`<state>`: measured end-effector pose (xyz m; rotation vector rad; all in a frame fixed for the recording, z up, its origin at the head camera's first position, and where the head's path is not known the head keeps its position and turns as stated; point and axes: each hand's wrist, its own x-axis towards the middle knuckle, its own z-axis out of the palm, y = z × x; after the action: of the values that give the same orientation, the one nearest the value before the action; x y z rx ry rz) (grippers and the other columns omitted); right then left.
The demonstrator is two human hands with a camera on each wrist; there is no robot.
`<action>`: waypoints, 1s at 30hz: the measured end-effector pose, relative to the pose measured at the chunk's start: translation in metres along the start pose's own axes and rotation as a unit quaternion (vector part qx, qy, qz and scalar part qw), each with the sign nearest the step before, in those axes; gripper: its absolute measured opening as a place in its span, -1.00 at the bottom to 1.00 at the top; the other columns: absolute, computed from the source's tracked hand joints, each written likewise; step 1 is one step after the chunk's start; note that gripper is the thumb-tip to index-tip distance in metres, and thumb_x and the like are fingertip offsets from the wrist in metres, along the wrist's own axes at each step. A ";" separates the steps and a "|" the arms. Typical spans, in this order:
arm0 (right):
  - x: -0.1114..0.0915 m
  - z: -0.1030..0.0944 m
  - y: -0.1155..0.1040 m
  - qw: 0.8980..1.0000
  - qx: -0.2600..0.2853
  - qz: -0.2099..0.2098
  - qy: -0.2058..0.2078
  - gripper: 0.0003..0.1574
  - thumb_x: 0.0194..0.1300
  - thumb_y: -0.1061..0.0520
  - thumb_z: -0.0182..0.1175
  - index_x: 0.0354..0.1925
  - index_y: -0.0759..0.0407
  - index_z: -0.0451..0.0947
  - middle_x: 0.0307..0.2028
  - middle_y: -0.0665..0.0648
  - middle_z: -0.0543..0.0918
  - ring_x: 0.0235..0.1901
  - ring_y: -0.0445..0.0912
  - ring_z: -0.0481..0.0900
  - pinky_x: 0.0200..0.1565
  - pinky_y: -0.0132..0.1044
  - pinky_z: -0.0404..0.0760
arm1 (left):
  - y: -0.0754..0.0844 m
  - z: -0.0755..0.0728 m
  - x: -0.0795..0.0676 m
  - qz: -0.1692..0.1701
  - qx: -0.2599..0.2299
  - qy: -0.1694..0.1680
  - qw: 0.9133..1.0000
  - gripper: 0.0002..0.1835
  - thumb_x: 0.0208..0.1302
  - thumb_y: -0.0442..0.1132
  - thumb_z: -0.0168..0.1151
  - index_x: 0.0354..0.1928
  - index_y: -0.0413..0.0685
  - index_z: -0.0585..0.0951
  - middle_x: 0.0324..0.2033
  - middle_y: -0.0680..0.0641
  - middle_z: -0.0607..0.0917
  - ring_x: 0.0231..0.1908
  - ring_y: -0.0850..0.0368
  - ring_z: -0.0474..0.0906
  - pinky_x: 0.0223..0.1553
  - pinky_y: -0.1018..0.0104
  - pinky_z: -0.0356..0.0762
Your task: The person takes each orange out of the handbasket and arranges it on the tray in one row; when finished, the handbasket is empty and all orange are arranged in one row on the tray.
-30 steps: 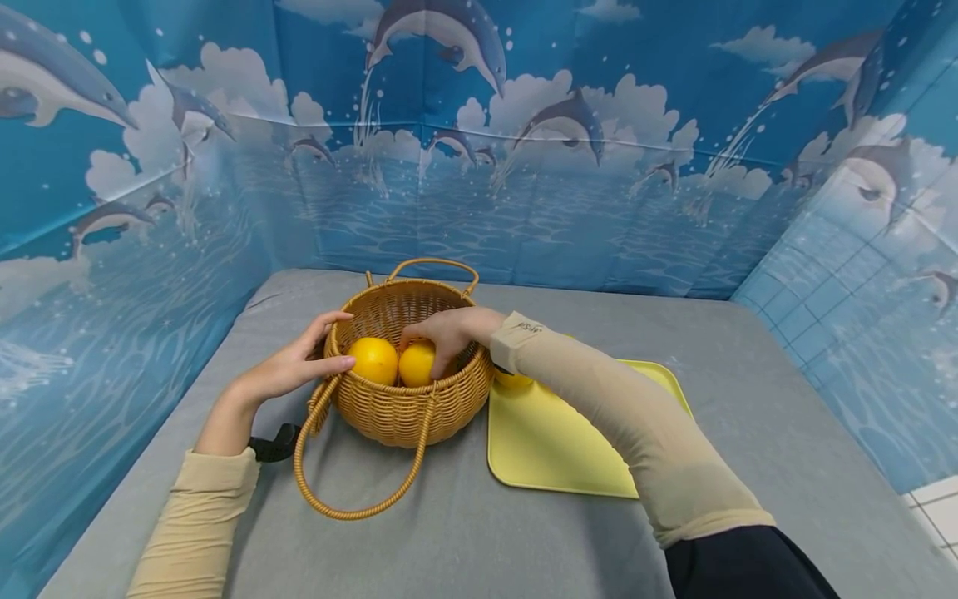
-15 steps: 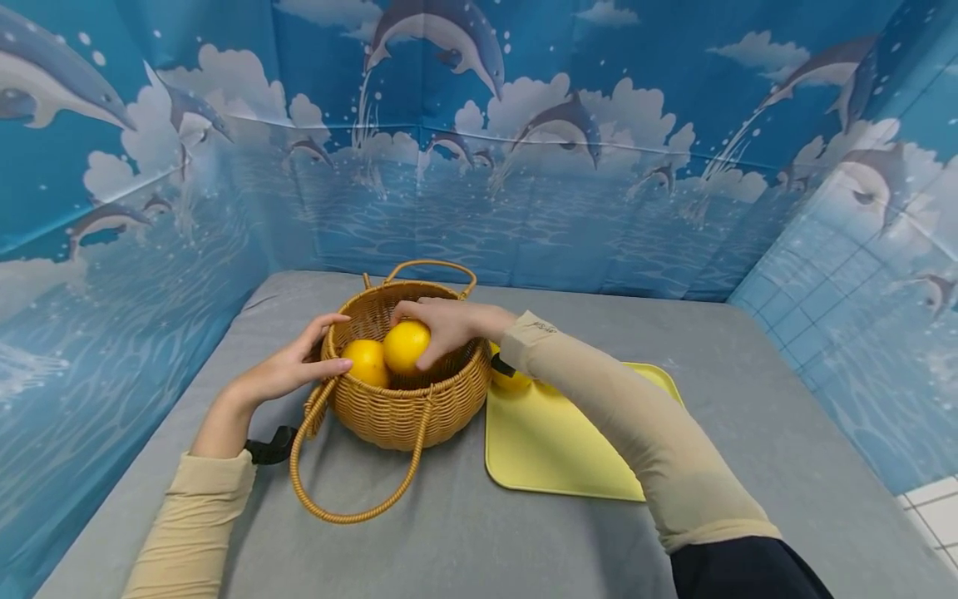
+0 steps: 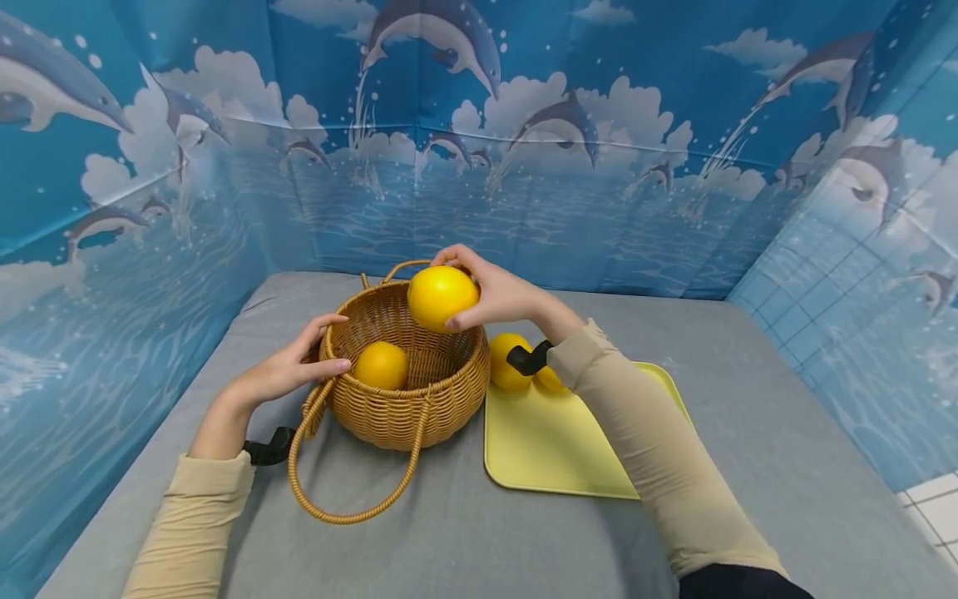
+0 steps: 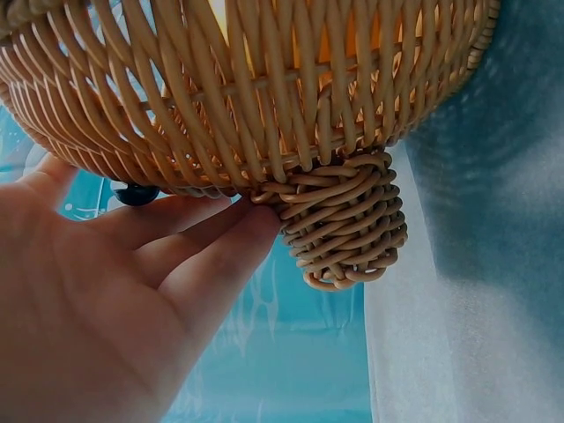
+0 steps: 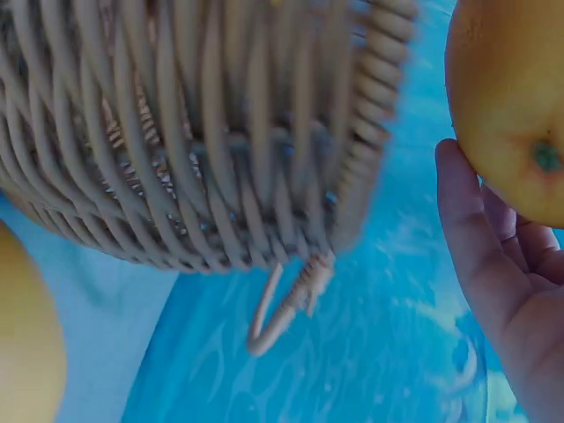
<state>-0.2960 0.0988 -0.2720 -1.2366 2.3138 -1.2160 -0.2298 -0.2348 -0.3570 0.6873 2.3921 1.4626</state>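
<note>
My right hand [image 3: 497, 291] holds an orange [image 3: 441, 298] above the far right part of the wicker basket [image 3: 404, 420]. The right wrist view shows the fingers under this orange [image 5: 515, 115], whose green stem spot is visible. Another orange [image 3: 382, 366] lies inside the basket at the left. My left hand [image 3: 284, 370] rests on the basket's left rim, thumb and fingers spread apart. In the left wrist view its nearly straight fingers [image 4: 220, 264] touch the outer wall beside a woven tab [image 4: 344, 220].
To the basket's right lies a yellow tray [image 3: 561, 449] with oranges [image 3: 509, 359] at its far left, partly hidden by the right wrist. A basket handle [image 3: 352, 517] hangs down toward the front on the grey cloth surface [image 3: 464, 532]. A dolphin-print curtain [image 3: 479, 216] stands behind.
My right hand has lifted an orange up out of the basket and moved it right, above the far rim. The orange left inside has shifted slightly. The left hand stays on the rim.
</note>
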 end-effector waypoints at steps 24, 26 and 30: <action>-0.196 -0.024 0.059 0.931 0.108 0.100 0.334 -0.32 0.25 0.33 0.14 0.20 -0.08 0.09 0.07 0.12 0.25 -0.12 -0.07 0.41 -0.19 -0.40 0.49 | 0.000 0.001 -0.001 0.001 0.002 -0.007 1.000 -0.30 0.37 -0.12 0.08 0.41 0.05 -0.03 0.35 -0.35 -0.01 0.29 -0.31 0.03 0.07 -0.21 0.23; -0.204 -0.023 0.065 0.928 0.102 0.113 0.341 -0.32 0.27 0.32 0.14 0.19 -0.09 0.07 0.06 0.11 0.26 -0.14 -0.09 0.42 -0.20 -0.41 0.49 | 0.000 0.001 0.000 0.001 0.002 -0.006 1.000 -0.30 0.37 -0.12 0.08 0.42 0.05 -0.03 0.35 -0.35 -0.01 0.29 -0.31 0.03 0.06 -0.20 0.24; -0.213 -0.024 0.073 0.922 0.088 0.134 0.352 -0.34 0.28 0.28 0.15 0.19 -0.08 0.05 0.07 0.10 0.25 -0.15 -0.10 0.42 -0.21 -0.42 0.49 | 0.000 0.001 0.000 0.002 0.001 -0.005 1.000 -0.30 0.37 -0.12 0.08 0.42 0.04 -0.03 0.34 -0.36 0.00 0.28 -0.32 0.05 0.05 -0.18 0.26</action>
<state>-0.2214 0.2993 -0.3466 -0.4181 2.6220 -1.9335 -0.2291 -0.2337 -0.3573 0.6984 2.3868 1.4551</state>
